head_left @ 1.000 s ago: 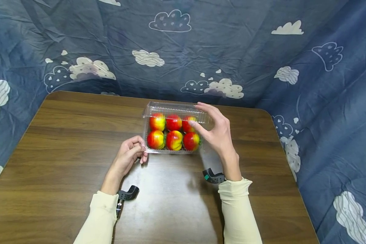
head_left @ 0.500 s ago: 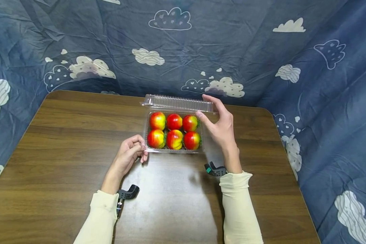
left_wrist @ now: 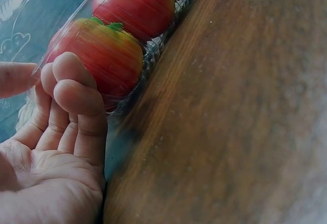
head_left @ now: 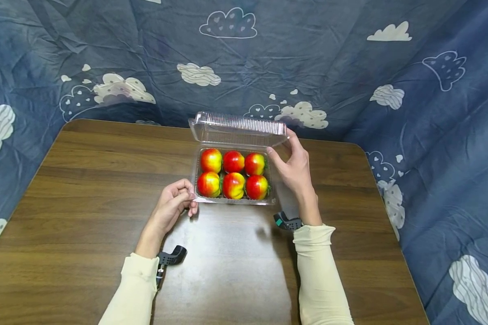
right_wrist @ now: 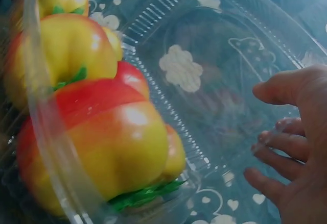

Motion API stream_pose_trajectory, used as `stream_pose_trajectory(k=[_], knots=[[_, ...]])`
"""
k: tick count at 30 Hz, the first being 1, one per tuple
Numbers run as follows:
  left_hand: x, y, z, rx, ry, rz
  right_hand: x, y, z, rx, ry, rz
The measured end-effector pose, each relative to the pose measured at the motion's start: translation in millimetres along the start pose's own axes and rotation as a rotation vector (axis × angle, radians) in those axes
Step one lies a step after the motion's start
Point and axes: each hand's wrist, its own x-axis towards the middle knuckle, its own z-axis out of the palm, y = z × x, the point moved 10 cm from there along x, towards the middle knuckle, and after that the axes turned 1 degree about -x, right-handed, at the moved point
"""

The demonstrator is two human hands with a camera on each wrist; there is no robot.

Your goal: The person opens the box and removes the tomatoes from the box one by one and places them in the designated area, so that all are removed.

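A clear plastic clamshell box lies on the table, holding several glossy red-and-yellow fruits in two rows. Green leaf tips show on them in the right wrist view. Its hinged lid is raised and tilted up along the far side. My left hand pinches the front left corner of the box rim between thumb and fingers. At the right end of the lid, my right hand touches the edge, fingers relaxed and the thumb apart from them.
The box stands on a brown wood-grain table, toward its far edge. Behind and to the right hangs a blue curtain with white clouds. A dark wrist mount sits at each wrist.
The lid has swung up and away from the fruits, with my right hand moving slightly away and to the right along with it. My left hand has stayed at the corner.
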Motion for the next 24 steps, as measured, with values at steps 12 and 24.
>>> stream_pose_trajectory(k=[12, 24], knots=[[-0.4, -0.7, -1.5, 0.0, 0.017, -0.021, -1, 20, 14, 0.065, -0.048, -0.002], [0.8, -2.1, -3.0, -0.007, 0.016, -0.007, -3, 36, 18, 0.11, -0.057, 0.047]])
